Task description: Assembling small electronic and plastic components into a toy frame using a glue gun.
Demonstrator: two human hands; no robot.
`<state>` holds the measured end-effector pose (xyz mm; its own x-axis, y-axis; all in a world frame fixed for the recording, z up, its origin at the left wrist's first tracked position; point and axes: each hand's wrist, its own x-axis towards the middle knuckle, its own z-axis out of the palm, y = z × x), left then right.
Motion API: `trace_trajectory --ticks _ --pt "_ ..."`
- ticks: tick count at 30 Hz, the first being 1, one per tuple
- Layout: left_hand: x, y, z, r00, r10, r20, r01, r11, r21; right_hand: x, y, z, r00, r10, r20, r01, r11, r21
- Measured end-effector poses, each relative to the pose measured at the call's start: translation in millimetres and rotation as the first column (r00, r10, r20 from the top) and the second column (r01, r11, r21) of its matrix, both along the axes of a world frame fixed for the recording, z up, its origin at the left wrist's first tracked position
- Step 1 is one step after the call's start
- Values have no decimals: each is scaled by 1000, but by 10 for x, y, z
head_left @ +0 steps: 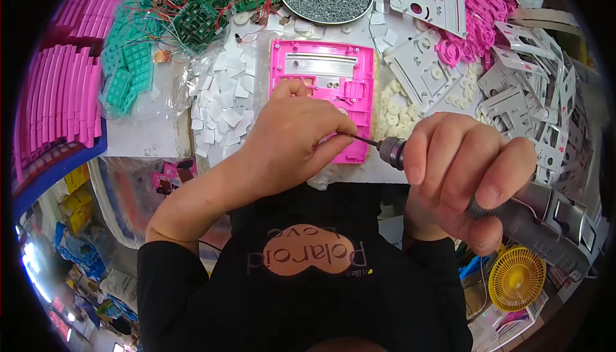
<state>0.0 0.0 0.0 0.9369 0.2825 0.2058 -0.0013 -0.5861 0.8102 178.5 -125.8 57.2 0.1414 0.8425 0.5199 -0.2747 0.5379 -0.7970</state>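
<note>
A pink plastic housing [323, 70] lies flat on the worktable, its inside face up, with a grey panel in its upper part. My left hand [292, 137] rests on the housing's lower half, fingertips pinched around the tip of a thin metal bit. My right hand [459, 172] grips a grey electric screwdriver [536, 214], held almost level, its chuck [391, 151] pointing left toward the housing's lower right corner. The spot where the bit meets the housing is hidden under my left fingers.
Small white paper squares [221, 105] lie left of the housing, white plastic rings [398, 111] right of it. Grey plastic panels [532, 105] pile up at right, pink parts [478, 12] behind. Green circuit boards with red wires [199, 12], a screw dish [327, 2], pink strips [61, 92] and a yellow fan [516, 278] surround.
</note>
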Motion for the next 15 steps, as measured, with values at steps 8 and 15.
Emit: trace_trajectory --ticks 8,15 --pt "-35 66 -23 999 -33 18 29 979 200 -150 63 -32 997 -66 28 67 997 -34" --pt "-126 178 -216 985 -166 -40 163 843 512 57 -150 -64 985 -170 40 173 980 -100"
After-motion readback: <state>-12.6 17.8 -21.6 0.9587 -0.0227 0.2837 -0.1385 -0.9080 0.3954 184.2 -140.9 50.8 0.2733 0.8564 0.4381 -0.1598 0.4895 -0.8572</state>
